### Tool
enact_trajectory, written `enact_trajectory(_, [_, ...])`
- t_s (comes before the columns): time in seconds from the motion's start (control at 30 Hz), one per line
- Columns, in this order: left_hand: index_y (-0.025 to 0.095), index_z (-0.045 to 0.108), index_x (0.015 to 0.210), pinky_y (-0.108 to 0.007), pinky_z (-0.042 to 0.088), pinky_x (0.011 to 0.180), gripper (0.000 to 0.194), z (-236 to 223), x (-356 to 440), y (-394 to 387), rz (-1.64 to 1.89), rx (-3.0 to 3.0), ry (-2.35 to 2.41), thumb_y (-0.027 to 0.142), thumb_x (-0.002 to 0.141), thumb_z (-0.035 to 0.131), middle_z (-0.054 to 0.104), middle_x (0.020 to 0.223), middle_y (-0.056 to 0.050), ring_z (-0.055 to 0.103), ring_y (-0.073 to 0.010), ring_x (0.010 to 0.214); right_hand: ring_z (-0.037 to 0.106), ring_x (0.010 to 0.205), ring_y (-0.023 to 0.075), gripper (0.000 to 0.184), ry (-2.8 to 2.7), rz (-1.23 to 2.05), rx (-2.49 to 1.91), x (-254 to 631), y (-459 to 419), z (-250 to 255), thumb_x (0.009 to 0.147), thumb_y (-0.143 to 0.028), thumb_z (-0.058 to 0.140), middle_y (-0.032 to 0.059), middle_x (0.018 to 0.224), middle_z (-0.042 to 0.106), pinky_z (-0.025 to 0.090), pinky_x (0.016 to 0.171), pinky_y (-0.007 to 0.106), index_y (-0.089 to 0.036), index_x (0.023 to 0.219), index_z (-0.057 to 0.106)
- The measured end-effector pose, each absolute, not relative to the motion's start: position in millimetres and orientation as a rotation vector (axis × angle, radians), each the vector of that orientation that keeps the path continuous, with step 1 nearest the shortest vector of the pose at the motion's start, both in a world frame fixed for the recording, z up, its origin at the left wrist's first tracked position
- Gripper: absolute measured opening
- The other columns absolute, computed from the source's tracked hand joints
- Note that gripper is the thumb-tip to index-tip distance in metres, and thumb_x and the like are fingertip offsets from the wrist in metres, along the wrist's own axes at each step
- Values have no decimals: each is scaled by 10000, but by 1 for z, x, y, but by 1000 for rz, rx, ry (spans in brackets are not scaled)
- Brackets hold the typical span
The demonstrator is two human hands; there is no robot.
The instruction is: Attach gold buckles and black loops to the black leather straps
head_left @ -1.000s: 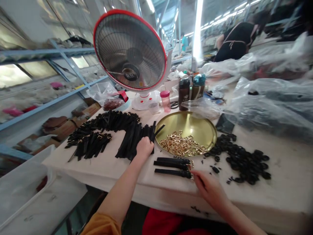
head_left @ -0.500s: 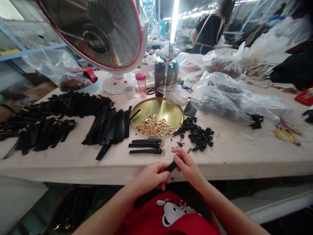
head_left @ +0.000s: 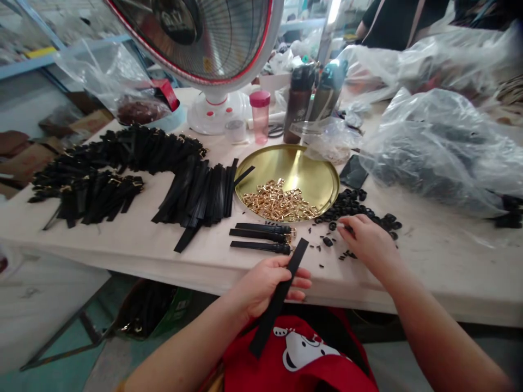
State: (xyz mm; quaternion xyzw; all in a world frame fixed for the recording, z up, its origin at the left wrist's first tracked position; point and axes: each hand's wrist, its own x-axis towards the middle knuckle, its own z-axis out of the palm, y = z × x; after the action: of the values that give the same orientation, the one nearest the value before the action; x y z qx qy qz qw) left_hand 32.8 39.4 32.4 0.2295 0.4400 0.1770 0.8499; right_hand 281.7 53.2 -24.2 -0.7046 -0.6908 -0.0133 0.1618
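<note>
My left hand [head_left: 272, 280] holds a flat black strap [head_left: 281, 294] slantwise, pinned under the thumb, its lower end over the red apron [head_left: 327, 365]. My right hand [head_left: 368, 245] reaches to the pile of small black loops [head_left: 349, 201], thumb and fingertips pinched together at its near edge. What sits between those fingertips is too small to make out. Just beyond my left hand, several black straps with gold buckles [head_left: 261, 234] lie side by side. Behind them, a round gold tray [head_left: 322, 169] carries a heap of gold buckles [head_left: 278, 201].
Plain black straps [head_left: 204, 190] are stacked left of the tray, with buckled straps [head_left: 102, 190] farther left. A fan [head_left: 212, 109], a pink cup [head_left: 260, 117] and dark bottles [head_left: 300, 103] stand behind. Filled plastic bags [head_left: 441, 158] cover the right side. A person [head_left: 400, 24] is at the back.
My right hand has left the strap and moved right to the black loops. My left hand keeps the strap, now turned to show its length. The camera view has shifted down.
</note>
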Motion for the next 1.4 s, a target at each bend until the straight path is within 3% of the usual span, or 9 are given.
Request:
enact_trajectory(0.27, [87, 589, 884, -214, 494, 577, 228, 30, 32, 48, 388, 409, 953, 40, 688, 482, 617, 936, -113, 610, -146, 765, 567, 701, 224, 274, -2218, -165, -2038, 283, 72, -31, 816, -382, 465, 81, 819, 608, 379, 580, 318, -176, 903, 624])
enact_trajectory(0.37, [102, 581, 927, -171, 436, 485, 229, 26, 31, 50, 376, 421, 943, 86, 713, 501, 615, 933, -103, 583, -103, 658, 573, 727, 209, 226, -2314, -71, -1900, 284, 73, -31, 815, -307, 474, 76, 877, 612, 401, 632, 312, -187, 937, 621])
enact_trajectory(0.5, [101, 587, 968, -136, 272, 384, 273, 22, 30, 49, 417, 552, 975, 286, 780, 515, 576, 759, -32, 400, -21, 461, 572, 735, 218, 184, -2323, 12, -1865, 283, 76, -31, 806, -252, 470, 85, 852, 610, 422, 665, 325, -172, 875, 620])
enact_trajectory(0.6, [107, 602, 975, -139, 295, 423, 283, 24, 29, 45, 433, 668, 1036, 238, 731, 548, 527, 678, 11, 403, -22, 476, 567, 750, 226, 184, -2156, 90, -1869, 278, 72, -25, 802, -256, 471, 96, 844, 603, 431, 685, 342, -155, 875, 606])
enact_trajectory(0.7, [119, 577, 1041, -143, 342, 462, 343, 30, 30, 40, 396, 735, 1033, 173, 704, 541, 531, 656, 14, 462, -41, 514, 563, 725, 195, 238, -1806, 399, -1789, 263, 55, -13, 805, -313, 480, 67, 827, 598, 445, 667, 325, -176, 967, 587])
enact_trajectory(0.83, [127, 557, 1070, -148, 391, 477, 353, 34, 30, 34, 382, 811, 1000, 196, 725, 527, 566, 730, -18, 519, -62, 569, 529, 598, 144, 285, -1334, 1075, -1546, 231, 26, -5, 802, -416, 481, 1, 643, 544, 455, 580, 288, -210, 964, 594])
enact_trajectory(0.93, [137, 558, 1068, -144, 405, 468, 345, 35, 29, 29, 369, 848, 985, 174, 729, 502, 573, 763, -29, 532, -63, 565, 526, 564, 112, 267, -981, 1368, -1373, 212, 10, -9, 765, -433, 545, -3, 702, 568, 464, 547, 269, -219, 920, 582])
enact_trajectory(1.1, [145, 564, 1056, -131, 410, 449, 349, 37, 25, 22, 381, 862, 996, 153, 716, 489, 562, 817, -38, 554, -68, 584, 535, 523, 74, 228, -531, 1559, -1198, 201, 0, -16, 693, -352, 660, -13, 731, 594, 481, 481, 208, -221, 868, 594])
enact_trajectory(1.4, [148, 535, 1102, -140, 417, 455, 367, 29, 20, 16, 396, 1106, 1042, 167, 750, 434, 567, 868, -51, 556, -67, 579, 640, 747, 95, 244, -266, 1675, -974, 191, -9, -11, 620, -209, 747, -9, 813, 684, 515, 732, 193, -214, 825, 615])
